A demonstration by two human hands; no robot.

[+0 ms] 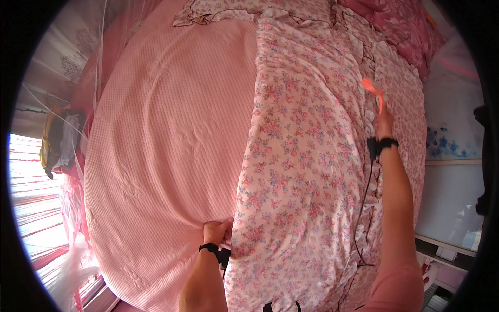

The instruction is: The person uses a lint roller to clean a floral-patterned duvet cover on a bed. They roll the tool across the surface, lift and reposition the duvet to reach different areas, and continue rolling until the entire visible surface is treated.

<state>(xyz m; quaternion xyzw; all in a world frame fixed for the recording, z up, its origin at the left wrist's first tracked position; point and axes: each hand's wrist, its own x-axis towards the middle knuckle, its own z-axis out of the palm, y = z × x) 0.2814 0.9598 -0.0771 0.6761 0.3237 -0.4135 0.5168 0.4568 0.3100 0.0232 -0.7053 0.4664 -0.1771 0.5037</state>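
A floral cloth with ruffled edges (300,156) covers the right part of a bed; its straight left edge lies over a pink quilted mattress cover (183,117). My left hand (218,233) is at that edge, low in the view, its fingers closed on the cloth where the pink cover puckers. At the right, over the ruffles, my right hand (384,121) holds an orange object (375,91), thin and curved, blurred at its tip; its exact kind cannot be told. Both wrists wear black bands with small black devices and cables.
More floral fabric (269,9) is bunched at the far edge. A dark pink patterned textile (401,27) lies at the upper right. Sheer netting hangs on the left, near a dark and yellow bundle (62,140). Glossy pale panels (454,199) stand beside the bed on the right.
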